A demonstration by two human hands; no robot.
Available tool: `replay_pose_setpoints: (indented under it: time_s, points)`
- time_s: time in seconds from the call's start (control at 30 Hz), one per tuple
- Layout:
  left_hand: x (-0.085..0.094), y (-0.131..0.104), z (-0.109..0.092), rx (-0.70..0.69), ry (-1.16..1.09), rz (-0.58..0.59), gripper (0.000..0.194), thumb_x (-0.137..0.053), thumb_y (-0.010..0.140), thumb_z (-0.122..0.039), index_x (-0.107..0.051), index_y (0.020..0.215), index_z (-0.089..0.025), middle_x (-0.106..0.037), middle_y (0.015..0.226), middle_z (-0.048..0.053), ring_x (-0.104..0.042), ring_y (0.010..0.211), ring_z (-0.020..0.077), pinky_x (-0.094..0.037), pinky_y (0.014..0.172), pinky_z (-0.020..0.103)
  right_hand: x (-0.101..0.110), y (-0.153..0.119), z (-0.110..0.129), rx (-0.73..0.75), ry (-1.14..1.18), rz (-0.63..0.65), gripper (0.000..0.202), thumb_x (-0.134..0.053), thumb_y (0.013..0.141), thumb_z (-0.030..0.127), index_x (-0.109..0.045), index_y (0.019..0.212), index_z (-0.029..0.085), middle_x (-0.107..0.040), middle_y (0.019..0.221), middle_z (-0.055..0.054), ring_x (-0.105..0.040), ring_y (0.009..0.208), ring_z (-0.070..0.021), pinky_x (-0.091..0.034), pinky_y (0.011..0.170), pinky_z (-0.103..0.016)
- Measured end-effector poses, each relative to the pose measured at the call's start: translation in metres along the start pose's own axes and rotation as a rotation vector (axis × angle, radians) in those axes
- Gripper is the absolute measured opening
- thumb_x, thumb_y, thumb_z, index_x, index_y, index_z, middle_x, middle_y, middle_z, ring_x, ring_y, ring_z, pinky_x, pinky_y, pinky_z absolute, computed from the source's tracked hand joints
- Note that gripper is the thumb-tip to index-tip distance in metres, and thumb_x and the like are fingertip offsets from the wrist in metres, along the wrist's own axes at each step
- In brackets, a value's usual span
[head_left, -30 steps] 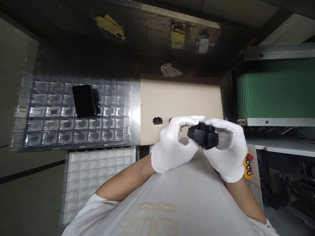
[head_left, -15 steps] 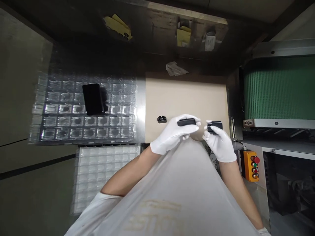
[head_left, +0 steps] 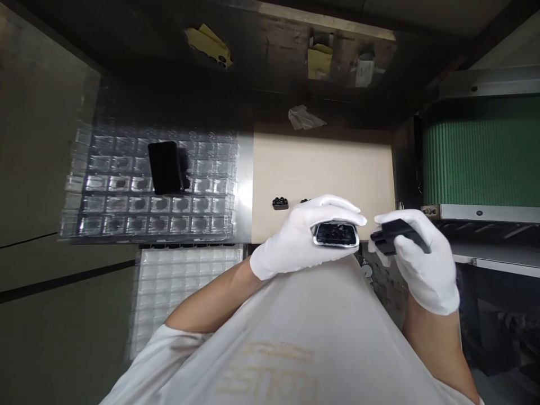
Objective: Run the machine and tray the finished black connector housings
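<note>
My left hand (head_left: 304, 236), in a white glove, is closed around a black rectangular housing (head_left: 336, 234). The housing's hollow-looking end, with a pale rim, faces me. To the right, my gloved right hand (head_left: 422, 253) grips a black block-shaped part (head_left: 399, 236) with narrow projections pointing left towards the housing. A gap separates the two pieces. Beside my left hand, a small black part with a bumpy top (head_left: 280, 203) lies on the beige board (head_left: 324, 157). Another small black part (head_left: 305, 201) peeks out behind the glove, mostly hidden.
Clear plastic trays (head_left: 160, 208) with many pockets lie on the left, and a black rectangular box (head_left: 164, 167) rests on them. A white pocketed tray (head_left: 189, 281) sits lower. Crumpled white material (head_left: 306, 118) lies behind the board. At right is a green conveyor belt (head_left: 481, 152).
My right hand has moved right and towards me, turning its black part so the projections show. My left hand has tilted the housing, bringing its end into view. A second small part now shows behind it.
</note>
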State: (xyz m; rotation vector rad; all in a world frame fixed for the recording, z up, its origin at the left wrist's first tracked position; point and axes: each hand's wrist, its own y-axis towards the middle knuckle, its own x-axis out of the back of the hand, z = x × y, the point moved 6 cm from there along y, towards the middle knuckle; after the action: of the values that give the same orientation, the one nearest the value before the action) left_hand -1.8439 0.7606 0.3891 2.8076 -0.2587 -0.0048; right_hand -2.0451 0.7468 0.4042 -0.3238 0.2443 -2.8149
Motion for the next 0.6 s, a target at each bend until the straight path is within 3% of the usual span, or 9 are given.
replay_pose_setpoints:
  time_s: [0.1, 0.2, 0.27, 0.37, 0.43, 0.53, 0.6]
  points:
    - [0.001, -0.001, 0.000, -0.025, 0.017, -0.023, 0.029, -0.085, 0.084, -0.017, -0.077, 0.112, -0.021, -0.075, 0.120, 0.010, -0.074, 0.107, 0.0212, -0.063, 0.097, 0.034, 0.002, -0.001, -0.013, 0.069, 0.118, -0.100, 0.031, -0.074, 0.092, 0.054, -0.078, 0.099, 0.024, -0.068, 0.072, -0.002, -0.057, 0.055, -0.0168, -0.047, 0.050, -0.032]
    - [0.001, -0.002, -0.002, -0.096, 0.087, -0.023, 0.029, -0.083, 0.086, -0.016, -0.076, 0.114, -0.021, -0.075, 0.120, 0.010, -0.074, 0.106, 0.0203, -0.063, 0.095, 0.034, -0.002, 0.002, -0.025, 0.114, 0.374, -0.110, 0.031, -0.070, 0.091, 0.056, -0.078, 0.090, 0.027, -0.061, 0.073, -0.002, -0.061, 0.069, -0.0188, -0.054, 0.065, -0.036]
    - [0.001, -0.002, -0.003, -0.141, 0.151, -0.011, 0.029, -0.082, 0.088, -0.016, -0.076, 0.115, -0.022, -0.075, 0.120, 0.010, -0.074, 0.107, 0.0206, -0.063, 0.093, 0.033, -0.009, 0.003, -0.030, 0.023, 0.509, -0.067, 0.025, -0.072, 0.088, 0.053, -0.074, 0.089, 0.027, -0.064, 0.088, -0.002, -0.065, 0.078, -0.0191, -0.057, 0.069, -0.037]
    - [0.001, -0.002, -0.003, -0.189, 0.239, -0.010, 0.025, -0.078, 0.091, -0.017, -0.076, 0.115, -0.023, -0.074, 0.121, 0.010, -0.074, 0.110, 0.0210, -0.063, 0.088, 0.031, -0.021, -0.005, -0.024, -0.135, 0.599, 0.043, 0.011, -0.075, 0.086, 0.036, -0.071, 0.094, 0.030, -0.068, 0.094, 0.001, -0.061, 0.060, -0.0125, -0.052, 0.053, -0.029]
    - [0.002, -0.002, -0.003, -0.214, 0.310, -0.018, 0.022, -0.074, 0.094, -0.018, -0.075, 0.115, -0.023, -0.073, 0.123, 0.010, -0.073, 0.111, 0.0208, -0.063, 0.087, 0.031, -0.023, -0.016, -0.006, -0.103, 0.460, 0.096, 0.021, -0.074, 0.088, 0.023, -0.071, 0.106, 0.034, -0.068, 0.081, 0.004, -0.057, 0.051, -0.0108, -0.047, 0.048, -0.026]
    - [0.004, -0.001, -0.004, -0.244, 0.415, -0.007, 0.021, -0.070, 0.097, -0.019, -0.074, 0.117, -0.024, -0.071, 0.129, 0.011, -0.072, 0.113, 0.0206, -0.061, 0.091, 0.032, -0.023, -0.031, 0.028, 0.108, -0.154, 0.110, 0.049, -0.073, 0.089, 0.013, -0.067, 0.131, 0.038, -0.070, 0.078, 0.004, -0.064, 0.062, -0.0138, -0.052, 0.060, -0.028]
    - [0.004, 0.000, -0.006, -0.263, 0.454, 0.030, 0.022, -0.068, 0.097, -0.021, -0.073, 0.118, -0.024, -0.070, 0.130, 0.011, -0.070, 0.116, 0.0214, -0.061, 0.092, 0.034, -0.032, -0.036, 0.044, 0.252, -0.555, 0.185, 0.053, -0.067, 0.093, 0.014, -0.063, 0.140, 0.036, -0.068, 0.075, 0.004, -0.061, 0.062, -0.0127, -0.049, 0.062, -0.028]
